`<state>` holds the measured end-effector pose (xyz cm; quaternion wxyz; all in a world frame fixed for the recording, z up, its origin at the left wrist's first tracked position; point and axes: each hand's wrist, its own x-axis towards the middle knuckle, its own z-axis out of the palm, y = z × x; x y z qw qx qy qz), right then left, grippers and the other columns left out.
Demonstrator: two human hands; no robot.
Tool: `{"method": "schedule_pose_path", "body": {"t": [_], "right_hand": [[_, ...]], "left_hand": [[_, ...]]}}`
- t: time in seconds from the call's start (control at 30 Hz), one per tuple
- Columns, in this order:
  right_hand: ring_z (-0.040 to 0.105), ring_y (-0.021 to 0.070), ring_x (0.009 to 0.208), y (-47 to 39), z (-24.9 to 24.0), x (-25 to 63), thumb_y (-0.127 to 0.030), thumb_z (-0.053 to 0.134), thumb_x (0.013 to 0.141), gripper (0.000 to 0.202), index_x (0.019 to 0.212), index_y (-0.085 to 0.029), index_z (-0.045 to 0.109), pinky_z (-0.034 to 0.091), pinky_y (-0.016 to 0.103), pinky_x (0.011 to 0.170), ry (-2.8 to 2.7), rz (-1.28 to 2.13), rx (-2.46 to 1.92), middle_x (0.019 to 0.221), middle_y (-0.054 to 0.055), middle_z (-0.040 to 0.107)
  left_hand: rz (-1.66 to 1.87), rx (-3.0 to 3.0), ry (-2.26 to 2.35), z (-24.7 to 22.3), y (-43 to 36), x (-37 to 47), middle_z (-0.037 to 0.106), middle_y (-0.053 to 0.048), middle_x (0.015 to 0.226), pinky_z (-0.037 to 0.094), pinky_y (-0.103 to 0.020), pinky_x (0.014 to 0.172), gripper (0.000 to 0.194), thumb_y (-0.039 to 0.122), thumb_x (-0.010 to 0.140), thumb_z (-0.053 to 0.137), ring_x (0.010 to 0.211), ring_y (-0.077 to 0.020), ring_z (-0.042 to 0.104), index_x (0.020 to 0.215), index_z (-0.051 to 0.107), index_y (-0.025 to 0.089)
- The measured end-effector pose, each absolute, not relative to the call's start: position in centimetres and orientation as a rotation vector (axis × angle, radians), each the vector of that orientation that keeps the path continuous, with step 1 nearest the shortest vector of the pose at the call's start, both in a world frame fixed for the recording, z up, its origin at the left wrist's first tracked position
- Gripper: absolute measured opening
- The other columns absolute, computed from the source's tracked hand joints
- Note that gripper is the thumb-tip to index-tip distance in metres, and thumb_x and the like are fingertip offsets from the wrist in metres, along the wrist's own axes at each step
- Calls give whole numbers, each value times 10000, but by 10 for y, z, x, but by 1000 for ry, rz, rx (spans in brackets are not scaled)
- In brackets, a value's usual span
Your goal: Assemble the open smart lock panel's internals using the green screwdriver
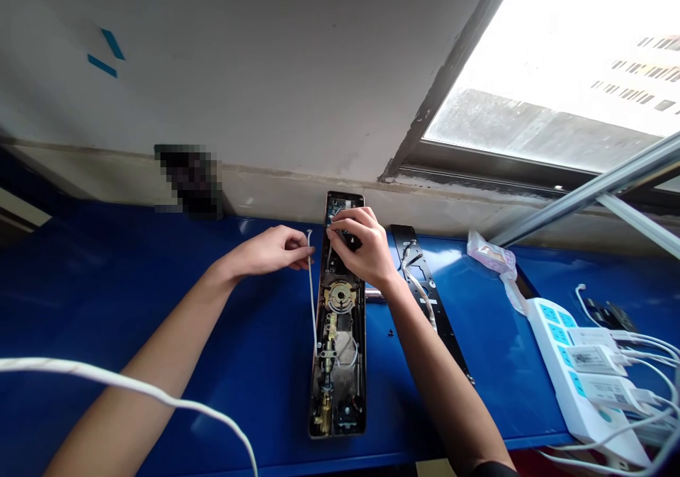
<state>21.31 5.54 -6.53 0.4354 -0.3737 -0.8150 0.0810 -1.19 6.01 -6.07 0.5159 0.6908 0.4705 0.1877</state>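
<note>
Two poses: L hand (284,249) pinching wht cable (312,289); R hand (369,244) arched over casing (315,395), can't tell its grip.

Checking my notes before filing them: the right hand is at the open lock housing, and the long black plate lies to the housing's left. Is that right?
One slip: the head view shows the long black plate to the right of the open lock housing. The right hand is at the housing, as you say.

We've blue table (106,271), blk case (363,385) w/ gold-ish disc (341,295), wht cable (312,285), wht strip (566,400) w/ blue sockets (559,334).
</note>
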Motion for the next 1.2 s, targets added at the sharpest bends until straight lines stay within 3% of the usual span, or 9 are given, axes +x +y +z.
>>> {"method": "schedule_pose_path", "body": {"t": [0.13,0.3,0.6,0.93,1.03,1.13,1.2], "right_hand": [[559,247,1169,54,-58,226,-172,652,896,184,1029,-262,742,504,458,1045,-2184,195,-893,1178,57,690],[509,277,1142,55,-62,228,-187,665,885,203,1043,-255,773,503,486,988,-2266,134,-898,1186,99,618],[501,230,946,63,-74,225,-250,649,959,155,947,-276,801,522,439,845,-2238,95,-851,983,75,586],[548,217,920,55,-65,226,-255,616,989,186,1028,-290,794,540,446,848,-2283,120,-785,989,67,684],[574,216,987,50,-59,221,-196,588,989,249,1080,-312,789,551,449,909,-2353,168,-719,1088,33,746],[566,227,1034,45,-52,217,-112,534,974,376,1212,-305,752,556,453,947,-2419,199,-684,1165,7,772],[574,226,1068,44,-48,217,-93,518,968,426,1297,-288,706,557,452,973,-2405,211,-715,1221,-1,768]], "left_hand": [[499,1986,1429,-57,58,-11,758,-16,699,532,-327,689,375,543,907,645,705,-236,738,718,704,224],[767,1825,1257,-58,54,-1,799,-26,919,551,-328,794,249,484,935,641,920,-236,764,991,603,245],[733,1676,1085,-58,51,2,783,-37,889,575,-379,854,259,424,919,657,962,-255,769,974,484,239],[740,1590,1049,-58,55,-1,756,-21,852,627,-420,895,259,452,961,623,927,-244,785,1013,497,232],[922,1630,1185,-60,58,-4,737,-76,1047,644,-418,850,304,446,980,597,920,-241,773,1170,499,229],[1216,1805,1433,-56,57,-4,581,-158,1407,624,-428,900,471,384,981,604,1114,-270,706,1402,441,249],[1292,1957,1475,-53,53,0,547,-144,1456,589,-432,977,461,333,980,607,1230,-282,637,1417,485,252]]}}
